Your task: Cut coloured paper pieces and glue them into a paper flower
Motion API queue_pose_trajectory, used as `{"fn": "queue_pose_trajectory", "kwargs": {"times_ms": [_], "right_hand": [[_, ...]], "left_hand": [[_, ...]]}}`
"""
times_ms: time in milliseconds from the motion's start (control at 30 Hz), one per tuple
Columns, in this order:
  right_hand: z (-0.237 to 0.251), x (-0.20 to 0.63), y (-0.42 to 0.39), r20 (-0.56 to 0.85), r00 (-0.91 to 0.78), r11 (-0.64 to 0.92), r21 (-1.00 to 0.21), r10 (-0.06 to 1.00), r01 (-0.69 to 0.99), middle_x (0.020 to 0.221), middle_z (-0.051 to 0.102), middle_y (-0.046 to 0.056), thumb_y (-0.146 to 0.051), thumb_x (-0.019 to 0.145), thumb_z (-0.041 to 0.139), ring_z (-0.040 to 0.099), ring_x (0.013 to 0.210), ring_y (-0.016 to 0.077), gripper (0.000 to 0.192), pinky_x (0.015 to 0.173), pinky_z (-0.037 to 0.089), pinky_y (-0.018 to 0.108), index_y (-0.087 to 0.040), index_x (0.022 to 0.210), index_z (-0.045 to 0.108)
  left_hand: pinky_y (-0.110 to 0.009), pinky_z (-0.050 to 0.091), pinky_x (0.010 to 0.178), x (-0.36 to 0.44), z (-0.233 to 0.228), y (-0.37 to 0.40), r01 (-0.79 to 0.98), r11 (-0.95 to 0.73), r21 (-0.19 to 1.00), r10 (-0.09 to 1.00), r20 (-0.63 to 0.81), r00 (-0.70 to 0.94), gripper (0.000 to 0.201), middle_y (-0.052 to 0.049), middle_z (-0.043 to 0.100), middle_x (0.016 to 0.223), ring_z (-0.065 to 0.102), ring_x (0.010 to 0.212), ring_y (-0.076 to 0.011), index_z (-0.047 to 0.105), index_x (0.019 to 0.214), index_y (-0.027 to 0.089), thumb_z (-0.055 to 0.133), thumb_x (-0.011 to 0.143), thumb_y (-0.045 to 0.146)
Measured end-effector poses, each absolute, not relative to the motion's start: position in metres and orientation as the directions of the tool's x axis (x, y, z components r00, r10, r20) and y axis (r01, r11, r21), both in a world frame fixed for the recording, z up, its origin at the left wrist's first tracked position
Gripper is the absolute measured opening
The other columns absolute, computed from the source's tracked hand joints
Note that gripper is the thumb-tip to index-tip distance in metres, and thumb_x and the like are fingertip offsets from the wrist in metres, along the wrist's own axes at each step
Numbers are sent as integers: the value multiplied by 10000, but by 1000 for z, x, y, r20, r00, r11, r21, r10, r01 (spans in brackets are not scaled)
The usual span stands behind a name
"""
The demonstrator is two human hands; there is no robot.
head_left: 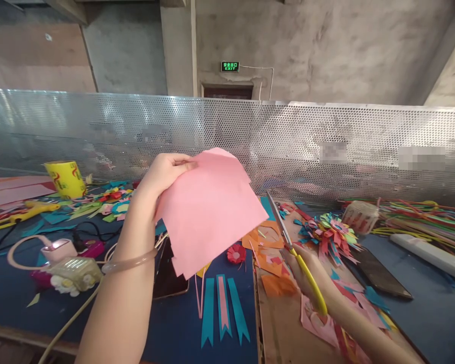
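Left fingers (182,163) pinching pink paper (208,212), right hand (307,275) gripping scissors (293,247)

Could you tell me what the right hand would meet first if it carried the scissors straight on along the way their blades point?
Probably the pink paper sheet in the left hand: the yellow-handled scissors, gripped by the right hand, aim up-left past its right edge, though depth is unclear.

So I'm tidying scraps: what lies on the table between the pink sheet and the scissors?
In the head view, orange paper scraps lie between the pink sheet in the left hand and the scissors in the right hand.
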State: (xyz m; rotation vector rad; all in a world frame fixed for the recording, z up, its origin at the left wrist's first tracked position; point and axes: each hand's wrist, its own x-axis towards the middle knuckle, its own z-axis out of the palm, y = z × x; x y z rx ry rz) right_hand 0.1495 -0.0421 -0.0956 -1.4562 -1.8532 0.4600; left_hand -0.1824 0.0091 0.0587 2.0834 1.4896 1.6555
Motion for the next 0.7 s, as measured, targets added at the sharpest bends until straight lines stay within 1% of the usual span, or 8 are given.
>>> {"fn": "queue_pose_trajectory", "kwargs": {"times_ms": [67, 133, 233, 300, 433, 600, 667, 700], "right_hand": [[-95, 163, -27, 233, -113, 233, -592, 966, 771, 577, 554, 20, -420, 754, 414, 496, 548, 152, 280, 482, 334, 224, -180, 628, 484], [-96, 178, -13, 153, -68, 130, -444, 986, 886, 627, 610, 66, -411, 744, 420, 544, 575, 183, 282, 492, 332, 240, -170, 636, 518], [-102, 195, 0, 134, -32, 58, -194, 990, 979, 722, 644, 115, -424, 743, 450, 594, 673, 229, 292, 533, 342, 259, -154, 713, 557], [-109, 200, 3, 120, -13, 26, -114, 993, 993, 725, 643, 142, -420, 745, 462, 603, 681, 249, 297, 523, 332, 269, -143, 713, 563], [-117, 206, 0, 82, -12, 17, -67, 997, 998, 708, 640, 155, -441, 758, 464, 607, 637, 262, 322, 487, 297, 277, -144, 689, 568], [-98, 200, -3, 64, -85, 86, -12, 994, 996, 745, 647, 156, -486, 751, 471, 606, 694, 292, 360, 504, 288, 287, -156, 651, 578], [-86, 185, -1, 92, -120, 125, -60, 989, 990, 779, 646, 163, -443, 769, 458, 601, 713, 282, 342, 515, 303, 287, -141, 688, 597], [-82, 174, 2, 90, -175, 187, -144, 980, 972, 760, 644, 152, -411, 780, 450, 599, 695, 258, 328, 519, 313, 281, -134, 695, 604]], "left_hand": [[-251, 430, 686, -191, 58, 9, 615, -516, 596, 661, 734, -156, 274, 15, 700, 843, 591, 792, -181, 707, 843, 222, 674, 646, 409], [-241, 419, 692, -198, 57, 10, 591, -534, 605, 605, 761, -233, 259, 43, 690, 847, 569, 779, -157, 698, 858, 229, 670, 661, 395], [-217, 403, 653, -203, 56, 12, 540, -580, 610, 518, 788, -334, 207, 69, 658, 771, 519, 703, -111, 687, 815, 209, 649, 690, 369], [-208, 397, 628, -203, 55, 13, 523, -602, 603, 466, 797, -384, 190, 73, 633, 727, 488, 666, -92, 678, 787, 193, 638, 702, 358], [-204, 389, 611, -204, 56, 15, 478, -646, 595, 421, 800, -427, 187, 74, 611, 705, 463, 638, -75, 664, 785, 183, 630, 712, 352], [-202, 387, 610, -205, 55, 15, 448, -661, 603, 440, 794, -420, 212, 82, 610, 715, 459, 640, -68, 660, 836, 187, 619, 725, 364], [-200, 382, 599, -204, 55, 15, 451, -665, 595, 440, 800, -407, 210, 82, 602, 701, 457, 632, -69, 665, 832, 189, 626, 720, 362], [-200, 379, 592, -204, 55, 15, 453, -669, 589, 438, 805, -399, 205, 79, 596, 693, 456, 627, -69, 667, 820, 187, 627, 719, 361]]}}
